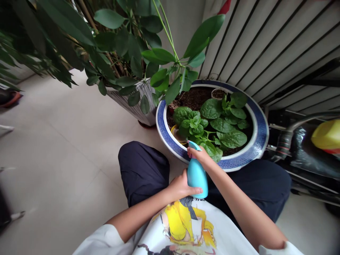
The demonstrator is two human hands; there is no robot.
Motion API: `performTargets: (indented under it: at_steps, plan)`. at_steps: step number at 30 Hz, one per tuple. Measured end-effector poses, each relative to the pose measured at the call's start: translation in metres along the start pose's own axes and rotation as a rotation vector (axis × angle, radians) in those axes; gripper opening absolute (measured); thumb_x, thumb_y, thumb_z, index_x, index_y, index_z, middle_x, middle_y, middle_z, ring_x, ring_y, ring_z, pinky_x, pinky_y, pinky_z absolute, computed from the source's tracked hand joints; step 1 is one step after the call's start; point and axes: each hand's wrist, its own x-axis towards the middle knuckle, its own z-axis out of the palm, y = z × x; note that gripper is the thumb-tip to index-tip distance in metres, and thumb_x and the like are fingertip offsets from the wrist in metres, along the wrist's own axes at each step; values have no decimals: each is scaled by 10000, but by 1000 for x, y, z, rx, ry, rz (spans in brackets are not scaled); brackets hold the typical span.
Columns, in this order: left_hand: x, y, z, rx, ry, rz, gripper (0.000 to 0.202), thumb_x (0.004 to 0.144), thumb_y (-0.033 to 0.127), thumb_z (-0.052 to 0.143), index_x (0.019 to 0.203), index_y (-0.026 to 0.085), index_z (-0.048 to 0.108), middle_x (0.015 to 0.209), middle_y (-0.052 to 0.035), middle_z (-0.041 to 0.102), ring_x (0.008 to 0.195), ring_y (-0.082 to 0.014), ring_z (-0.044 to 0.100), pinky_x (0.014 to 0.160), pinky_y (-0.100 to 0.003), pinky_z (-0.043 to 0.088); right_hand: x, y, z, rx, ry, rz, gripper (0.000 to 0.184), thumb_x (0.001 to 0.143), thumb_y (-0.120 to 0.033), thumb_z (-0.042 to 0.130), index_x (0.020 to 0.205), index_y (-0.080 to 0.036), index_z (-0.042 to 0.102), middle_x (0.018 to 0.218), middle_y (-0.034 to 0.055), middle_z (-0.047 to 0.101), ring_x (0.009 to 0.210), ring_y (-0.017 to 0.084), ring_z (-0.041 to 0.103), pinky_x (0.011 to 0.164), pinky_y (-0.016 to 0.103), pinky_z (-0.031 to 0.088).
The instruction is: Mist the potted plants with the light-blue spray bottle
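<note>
A turquoise spray bottle (pixel 197 179) is held in front of my body, its nozzle pointing up and to the left. My left hand (pixel 183 186) wraps round the lower body of the bottle, thumb across its near side. My right hand (pixel 198 154) grips the neck and trigger at the top; some of its fingers are hidden behind the bottle. Just beyond the spray head, leafy green plants (pixel 212 124) grow in soil inside a large round pot with a blue and white rim (pixel 259 122).
At the back left, a tall plant (pixel 132 46) in a striped pot (pixel 132 101) reaches leaves over the round pot. A slatted radiator (pixel 252 46) stands behind. To the right are a metal frame (pixel 288 136) and a yellow container (pixel 328 136). Pale floor tiles (pixel 66 141) spread leftward.
</note>
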Motion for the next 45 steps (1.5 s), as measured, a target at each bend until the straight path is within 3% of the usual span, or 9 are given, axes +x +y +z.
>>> performTargets:
  at_steps: [7,13,21,27,30,34,40,42,45]
  plan:
    - [-2,13,6,124,-46,-20,921,649,637,721,1350,126,413,1236,-218,605,1117,-403,604,886,-457,482,-19,-10,-12,20,-32,-74,224,693,-417,572,646,-201,604,608,14,592,611,157,553,561,267,412]
    - [0,22,6,58,-31,35,932,641,654,725,1350,140,407,1223,-200,618,1099,-389,615,865,-449,494,-30,-32,-24,-11,-51,-84,358,728,-519,608,799,-172,666,924,90,698,885,239,637,590,270,447]
    - [3,1,15,-216,-37,101,964,563,572,831,1350,225,395,1249,-128,620,1082,-317,632,871,-413,515,-49,-28,-34,99,-103,-106,660,795,-586,618,1340,-222,536,1317,124,611,1155,293,600,750,337,527]
    - [0,-1,24,-340,-218,157,969,564,501,861,1346,187,383,1289,-167,591,1072,-306,638,864,-408,527,-70,-22,-38,78,-96,-119,758,750,-646,646,1349,-196,531,1241,139,651,978,279,668,653,325,540]
    - [2,6,31,-229,-165,197,1007,538,508,872,1374,193,409,1324,-161,572,1159,-342,588,974,-455,471,-74,-24,-38,-65,-27,-76,731,722,-657,662,1248,-152,609,1108,149,695,839,268,680,609,338,539]
    - [10,13,35,-183,-92,249,972,523,504,878,1362,225,472,1351,-120,570,1216,-341,548,1025,-454,437,-82,-26,-50,-59,-6,-228,789,720,-618,694,1349,-176,519,1224,143,646,1100,307,623,898,433,521]
    - [23,23,29,-247,24,199,932,636,591,771,1404,203,413,1330,-138,588,1163,-322,592,960,-411,485,-116,25,-66,-16,47,-260,926,756,-622,660,1495,-260,235,1412,164,490,1273,327,513,974,489,473]
    - [23,30,27,-141,54,142,824,730,650,651,1377,185,443,1264,-147,628,1141,-326,607,954,-419,481,-126,50,-59,-21,60,-266,920,732,-630,677,1461,-230,284,1417,164,476,1266,321,517,1017,475,451]
    - [23,44,26,129,105,117,681,797,659,548,1293,192,529,1224,-144,646,1181,-347,574,1023,-470,416,-136,75,-46,-54,259,-257,914,688,-656,686,1400,-196,344,1381,170,494,1234,346,533,1016,484,452]
